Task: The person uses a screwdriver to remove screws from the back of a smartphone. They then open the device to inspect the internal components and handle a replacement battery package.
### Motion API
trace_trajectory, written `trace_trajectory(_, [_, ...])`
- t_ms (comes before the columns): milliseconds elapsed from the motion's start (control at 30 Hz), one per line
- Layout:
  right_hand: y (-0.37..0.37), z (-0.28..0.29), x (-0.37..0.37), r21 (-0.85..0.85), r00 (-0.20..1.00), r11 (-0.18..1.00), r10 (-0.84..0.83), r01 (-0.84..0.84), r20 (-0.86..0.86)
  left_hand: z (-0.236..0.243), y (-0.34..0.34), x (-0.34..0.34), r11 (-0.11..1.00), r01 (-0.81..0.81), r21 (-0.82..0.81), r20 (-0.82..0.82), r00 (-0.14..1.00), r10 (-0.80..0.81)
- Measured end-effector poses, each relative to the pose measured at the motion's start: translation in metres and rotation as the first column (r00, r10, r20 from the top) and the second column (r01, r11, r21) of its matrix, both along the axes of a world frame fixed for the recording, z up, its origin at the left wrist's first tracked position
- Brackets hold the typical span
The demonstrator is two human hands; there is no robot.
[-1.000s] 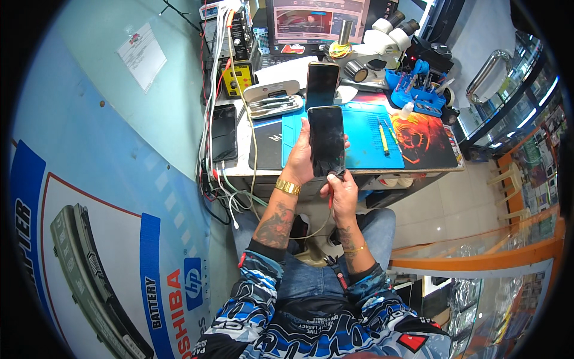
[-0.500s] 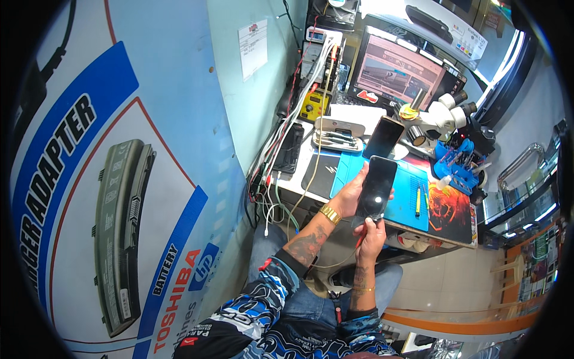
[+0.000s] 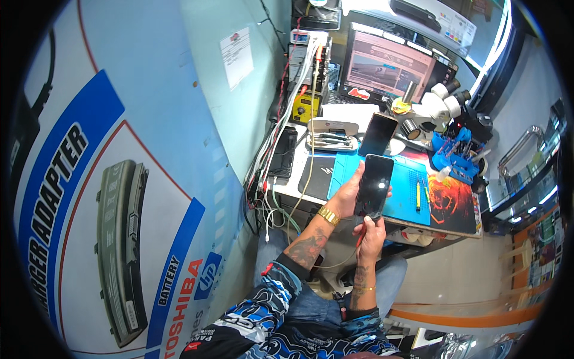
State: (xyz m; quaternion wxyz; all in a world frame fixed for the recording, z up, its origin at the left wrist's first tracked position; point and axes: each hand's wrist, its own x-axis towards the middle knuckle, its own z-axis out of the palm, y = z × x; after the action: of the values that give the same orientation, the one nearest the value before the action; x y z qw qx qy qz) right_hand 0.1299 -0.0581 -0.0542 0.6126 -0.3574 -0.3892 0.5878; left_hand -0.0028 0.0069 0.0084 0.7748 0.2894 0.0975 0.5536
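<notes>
A black smartphone [image 3: 373, 186] with a dark, glossy screen is held in front of the desk, tilted toward me. My left hand [image 3: 345, 196] wraps it from the left side and behind, with fingertips showing past its right edge. At the phone's lower end, my right hand [image 3: 371, 232] is closed in a pinch, thumb against the bottom edge. A bit of red shows beside those fingers, and a thin pale cable [image 3: 335, 263] runs up toward them. What the pinch holds is mostly hidden. Behind, a second phone [image 3: 378, 134] leans upright on the blue work mat [image 3: 406, 210].
A tray of tools [image 3: 332, 140] lies left of the second phone. On the right are a microscope [image 3: 439, 105], a blue tool holder [image 3: 454, 158] and a yellow pen-like tool [image 3: 418, 195]. A monitor [image 3: 388, 63] stands behind. Bundled cables [image 3: 287, 131] hang along the left.
My view has shifted slightly, moving the wall poster and desk within it. Both hands keep their hold at the phone; its screen now catches more reflections.
</notes>
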Motion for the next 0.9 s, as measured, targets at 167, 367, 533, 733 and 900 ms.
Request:
trace_trajectory(167, [-0.002,0.002,-0.003,-0.015,1.0,1.0,0.009,-0.009,-0.012,0.0,0.0,-0.001,1.0,-0.015,-0.028,-0.031,0.999,0.014])
trace_trajectory(367, [0.002,-0.002,-0.004,-0.053,1.0,0.999,-0.002,0.0,-0.024,-0.007,0.009,0.0,0.999,-0.042,-0.011,-0.071,0.997,0.041])
trace_trajectory(533, [0.0,0.001,-0.002,-0.054,0.998,0.999,0.004,-0.007,-0.061,-0.007,0.006,0.002,0.999,-0.027,-0.045,-0.07,0.997,0.023])
trace_trajectory(733, [0.0,0.0,-0.001,-0.062,0.999,0.998,-0.003,0.0,-0.049,-0.005,0.006,0.003,0.998,-0.009,-0.057,-0.051,0.999,0.006])
trace_trajectory(900, [-0.002,0.002,-0.003,-0.069,0.998,0.998,-0.006,0.001,-0.069,-0.008,0.006,0.001,0.999,-0.004,-0.05,-0.036,0.999,0.002])
